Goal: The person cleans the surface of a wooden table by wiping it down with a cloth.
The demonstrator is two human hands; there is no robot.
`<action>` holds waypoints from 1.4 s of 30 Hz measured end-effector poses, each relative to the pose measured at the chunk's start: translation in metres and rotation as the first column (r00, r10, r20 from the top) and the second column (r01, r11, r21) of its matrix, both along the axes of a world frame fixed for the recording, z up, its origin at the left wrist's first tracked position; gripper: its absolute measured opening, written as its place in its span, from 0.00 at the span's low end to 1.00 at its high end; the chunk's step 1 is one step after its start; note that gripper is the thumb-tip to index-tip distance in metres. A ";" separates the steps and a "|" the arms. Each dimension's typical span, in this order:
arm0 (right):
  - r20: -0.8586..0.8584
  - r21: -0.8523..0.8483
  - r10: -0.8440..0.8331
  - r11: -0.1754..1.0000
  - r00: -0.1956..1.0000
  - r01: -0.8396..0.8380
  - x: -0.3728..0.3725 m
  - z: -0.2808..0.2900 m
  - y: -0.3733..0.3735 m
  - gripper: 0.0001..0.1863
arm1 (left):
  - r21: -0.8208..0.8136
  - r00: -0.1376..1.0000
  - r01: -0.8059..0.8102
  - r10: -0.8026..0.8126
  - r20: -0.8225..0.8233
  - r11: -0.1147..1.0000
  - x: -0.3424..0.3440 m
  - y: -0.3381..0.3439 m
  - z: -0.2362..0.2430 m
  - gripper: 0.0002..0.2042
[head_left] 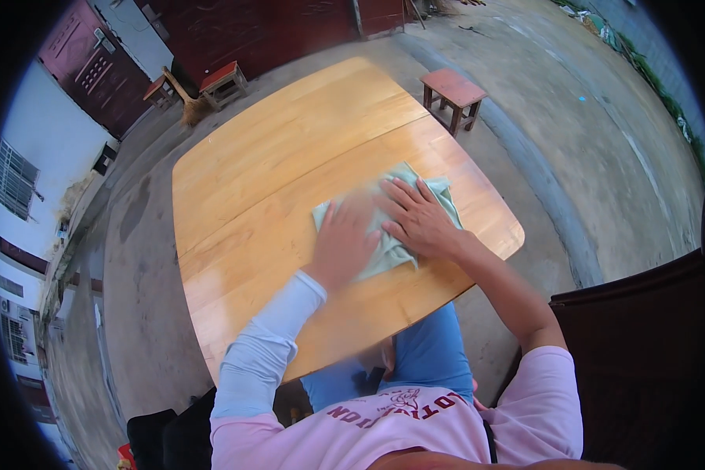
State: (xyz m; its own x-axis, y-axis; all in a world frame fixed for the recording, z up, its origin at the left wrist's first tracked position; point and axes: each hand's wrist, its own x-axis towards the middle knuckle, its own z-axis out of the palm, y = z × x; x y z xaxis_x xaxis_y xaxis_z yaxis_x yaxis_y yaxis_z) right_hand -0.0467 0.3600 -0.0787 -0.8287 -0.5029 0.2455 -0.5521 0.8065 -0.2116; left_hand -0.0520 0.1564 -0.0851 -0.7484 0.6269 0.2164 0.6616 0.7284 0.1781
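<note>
A pale green cloth (393, 252) lies rumpled on the right part of a light wooden table (251, 157). My left hand (343, 239) rests on the cloth's left part with fingers stretched out; its fingertips are blurred. My right hand (419, 215) lies flat on the cloth's right part, fingers spread, just to the right of the left hand. A white sleeve covers my left forearm.
A small red-topped stool (453, 88) stands beyond the table's right corner. Two more stools (222, 78) and a straw broom (192, 110) are by the doors at back left. A dark curved piece of furniture (627, 329) is at my right.
</note>
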 end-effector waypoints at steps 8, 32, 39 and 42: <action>0.033 0.213 -0.082 0.974 0.996 0.073 -0.094 0.008 0.022 0.38 | 0.093 0.927 -0.071 0.101 -0.361 0.993 -0.105 0.045 -0.019 0.20; -0.120 0.053 -0.608 0.785 0.785 0.617 0.116 -0.031 0.084 0.26 | 0.130 0.914 0.381 -0.352 -0.201 0.915 0.022 0.145 -0.031 0.25; -0.145 -0.026 -0.582 0.811 0.800 0.585 0.154 -0.022 0.007 0.29 | 0.181 0.878 0.479 -0.467 -0.105 0.859 0.049 0.067 -0.021 0.25; -0.019 0.003 -0.492 0.870 0.870 0.492 0.155 -0.014 -0.024 0.30 | 0.129 0.900 0.436 -0.433 -0.054 0.891 0.073 0.021 0.005 0.25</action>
